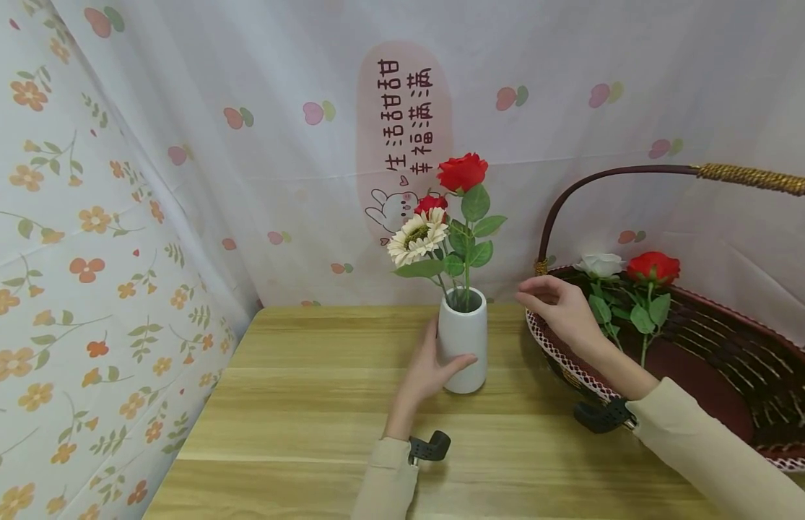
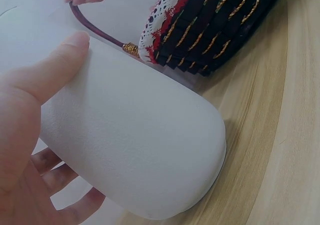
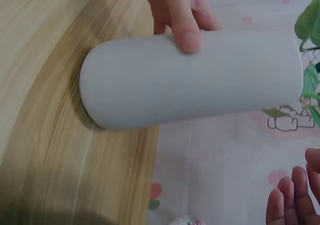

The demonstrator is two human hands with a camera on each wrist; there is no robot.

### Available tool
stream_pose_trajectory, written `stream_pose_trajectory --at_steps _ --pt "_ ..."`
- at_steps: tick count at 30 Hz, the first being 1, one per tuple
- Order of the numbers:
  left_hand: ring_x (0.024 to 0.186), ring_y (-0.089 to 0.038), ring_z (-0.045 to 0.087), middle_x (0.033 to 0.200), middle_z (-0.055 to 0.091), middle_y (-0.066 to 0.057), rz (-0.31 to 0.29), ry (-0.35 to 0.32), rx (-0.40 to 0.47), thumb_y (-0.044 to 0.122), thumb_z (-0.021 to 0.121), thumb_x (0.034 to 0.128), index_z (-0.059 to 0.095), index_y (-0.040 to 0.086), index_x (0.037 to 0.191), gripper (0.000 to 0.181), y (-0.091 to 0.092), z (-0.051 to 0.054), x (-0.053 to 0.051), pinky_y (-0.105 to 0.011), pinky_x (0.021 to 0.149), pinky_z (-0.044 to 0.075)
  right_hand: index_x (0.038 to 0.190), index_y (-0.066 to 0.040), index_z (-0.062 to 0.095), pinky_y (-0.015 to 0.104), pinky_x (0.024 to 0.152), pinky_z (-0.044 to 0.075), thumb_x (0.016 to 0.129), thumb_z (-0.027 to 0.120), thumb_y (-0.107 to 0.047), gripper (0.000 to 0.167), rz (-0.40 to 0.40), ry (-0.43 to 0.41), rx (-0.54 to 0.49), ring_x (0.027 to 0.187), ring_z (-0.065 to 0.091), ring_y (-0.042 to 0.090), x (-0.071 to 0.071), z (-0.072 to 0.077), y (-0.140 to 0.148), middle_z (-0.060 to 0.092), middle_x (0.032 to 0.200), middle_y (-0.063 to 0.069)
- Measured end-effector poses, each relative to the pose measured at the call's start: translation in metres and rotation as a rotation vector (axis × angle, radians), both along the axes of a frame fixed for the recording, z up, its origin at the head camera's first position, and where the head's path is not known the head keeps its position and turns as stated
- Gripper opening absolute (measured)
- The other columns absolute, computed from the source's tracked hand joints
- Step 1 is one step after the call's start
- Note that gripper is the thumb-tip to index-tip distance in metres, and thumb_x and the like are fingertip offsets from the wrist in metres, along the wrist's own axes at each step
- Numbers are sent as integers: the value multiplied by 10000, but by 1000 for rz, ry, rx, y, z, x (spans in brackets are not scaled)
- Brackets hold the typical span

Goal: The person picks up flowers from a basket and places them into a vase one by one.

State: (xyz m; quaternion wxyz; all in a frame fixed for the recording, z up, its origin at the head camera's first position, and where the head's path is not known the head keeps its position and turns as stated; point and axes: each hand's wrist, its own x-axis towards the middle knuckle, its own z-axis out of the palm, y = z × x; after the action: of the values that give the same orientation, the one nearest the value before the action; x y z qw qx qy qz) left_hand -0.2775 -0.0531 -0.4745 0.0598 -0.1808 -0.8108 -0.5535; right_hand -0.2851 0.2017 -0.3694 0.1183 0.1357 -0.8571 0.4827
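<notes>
A white vase (image 1: pixel 463 347) stands upright on the wooden table, holding two red roses, one higher (image 1: pixel 463 172) and one lower (image 1: pixel 431 206), and a cream daisy-like flower (image 1: pixel 418 238). My left hand (image 1: pixel 428 368) grips the vase from its left side, thumb across the front; the left wrist view shows the thumb and fingers around the vase (image 2: pixel 140 130). My right hand (image 1: pixel 564 314) hangs in the air between the vase and the basket, fingers slightly bent and holding nothing. In the right wrist view, its fingers (image 3: pixel 295 200) show at the lower right corner.
On the right stands a dark woven basket (image 1: pixel 753 347) with white lace trim and a tall arched handle (image 1: pixel 636 170). A white rose (image 1: pixel 600 265) and a red rose (image 1: pixel 653 268) with green leaves lie in it. A printed curtain (image 1: pixel 298 180) hangs behind the table (image 1: pixel 298 404).
</notes>
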Motion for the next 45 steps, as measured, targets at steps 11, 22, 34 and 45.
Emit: stream_pose_trajectory --at_steps 11,22,34,45 --pt "1347 -272 452 1521 408 -103 -9 -10 4 391 803 871 231 150 1591 951 -2 0 1 -512 1103 375 1192 -2 656 150 755 492 992 677 -272 336 2 28 30 911 620 16 2 7 30 676 1084 36" --pt "1344 -278 453 1501 428 -110 -10 -27 12 411 806 863 218 148 1599 978 -1 -1 -1 -526 1092 384 1204 -61 644 169 733 516 1018 634 -274 283 11 -51 43 825 649 49 0 18 68 666 997 -169" --pt "1340 -272 455 1498 430 -103 -10 -30 19 411 807 863 220 149 1598 977 -1 -2 -2 -522 1093 381 1245 -117 602 144 751 493 1037 579 -361 322 -39 -107 56 827 671 42 -5 24 108 664 964 -185" --pt "1346 -281 447 1510 421 -116 1 -35 17 403 812 858 224 141 1599 982 -1 0 1 -523 1095 377 1277 -64 562 154 706 520 1052 554 -322 342 -50 -105 79 821 645 1 -9 16 135 641 935 -229"
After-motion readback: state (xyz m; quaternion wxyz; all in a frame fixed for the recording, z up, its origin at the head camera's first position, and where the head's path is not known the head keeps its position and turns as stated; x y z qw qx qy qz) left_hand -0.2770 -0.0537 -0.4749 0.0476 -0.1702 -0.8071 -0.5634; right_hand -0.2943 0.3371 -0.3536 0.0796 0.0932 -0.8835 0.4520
